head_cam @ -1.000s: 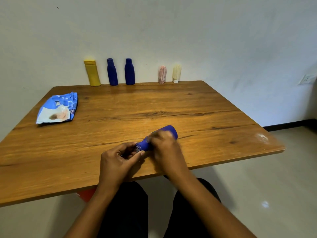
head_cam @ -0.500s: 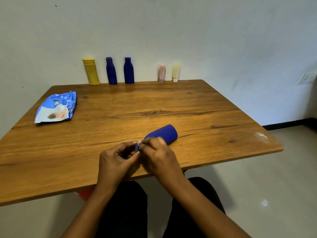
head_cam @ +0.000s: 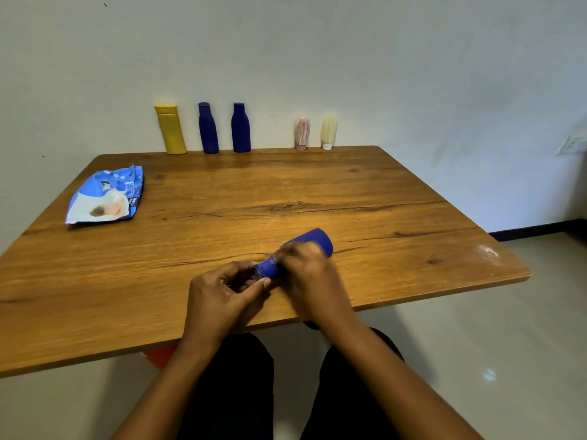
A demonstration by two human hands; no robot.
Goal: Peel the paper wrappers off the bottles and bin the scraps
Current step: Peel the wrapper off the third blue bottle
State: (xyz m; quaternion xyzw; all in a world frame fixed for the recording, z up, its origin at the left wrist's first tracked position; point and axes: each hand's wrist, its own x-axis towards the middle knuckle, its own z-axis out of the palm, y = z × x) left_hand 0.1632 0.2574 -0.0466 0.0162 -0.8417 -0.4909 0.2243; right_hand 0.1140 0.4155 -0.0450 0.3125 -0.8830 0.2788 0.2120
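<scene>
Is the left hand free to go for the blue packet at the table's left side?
Probably not yet: the left hand pinches the neck of the lying blue bottle. Once released, only bare tabletop lies between it and the blue packet.

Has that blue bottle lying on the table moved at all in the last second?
No. The blue bottle still lies with its base beside the dark crack in the table.

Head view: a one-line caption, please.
Left hand and right hand grip a blue bottle sideways at the wooden table.
</scene>
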